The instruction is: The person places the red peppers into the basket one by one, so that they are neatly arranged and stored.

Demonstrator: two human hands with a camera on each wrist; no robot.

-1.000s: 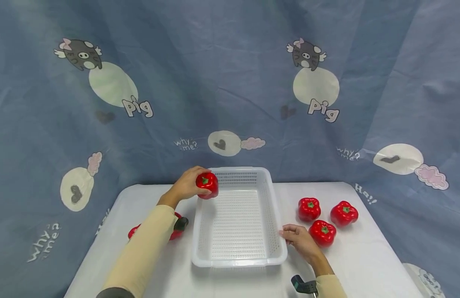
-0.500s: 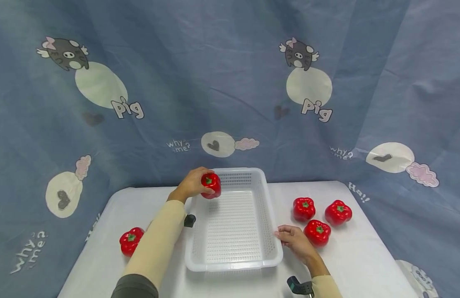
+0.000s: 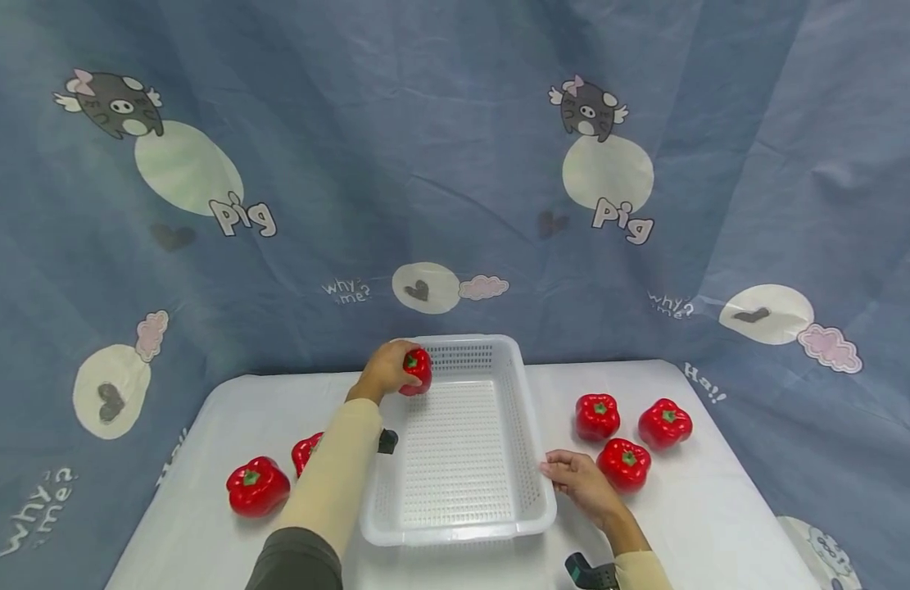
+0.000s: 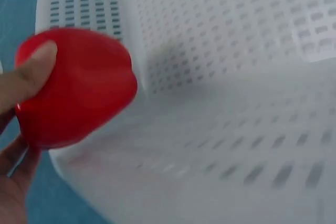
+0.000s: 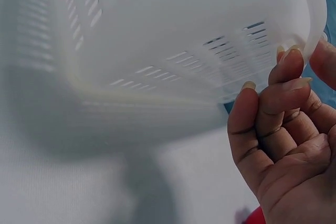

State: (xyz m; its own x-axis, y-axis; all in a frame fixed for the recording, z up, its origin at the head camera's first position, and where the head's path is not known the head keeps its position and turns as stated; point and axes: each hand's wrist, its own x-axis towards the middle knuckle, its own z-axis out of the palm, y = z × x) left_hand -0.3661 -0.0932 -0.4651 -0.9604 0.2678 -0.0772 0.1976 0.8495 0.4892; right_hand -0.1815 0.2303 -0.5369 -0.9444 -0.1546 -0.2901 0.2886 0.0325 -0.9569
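A red bell pepper (image 3: 418,374) is in my left hand (image 3: 386,370), at the far left corner of a white plastic basket (image 3: 458,536). In the left wrist view the thumb presses on top of the pepper (image 4: 86,90) and fingers curl under it, inside the basket's perforated walls. My right hand (image 3: 583,483) pinches the basket's right rim; the right wrist view shows the thumb (image 5: 323,64) outside the rim and the other fingers curled below it. No pepper shows on the basket's floor.
Three red bell peppers stand right of the basket, the nearest pepper (image 3: 624,465) close beside my right hand. On the left are a whole pepper (image 3: 257,487) and another pepper (image 3: 305,452) partly behind my left sleeve (image 3: 337,467). A blue patterned cloth (image 3: 314,164) hangs behind the white table.
My left hand has carried the pepper rightward and lower, into the basket's far left corner. The head view has shifted, uncovering the left peppers more. My right hand stays at the rim.
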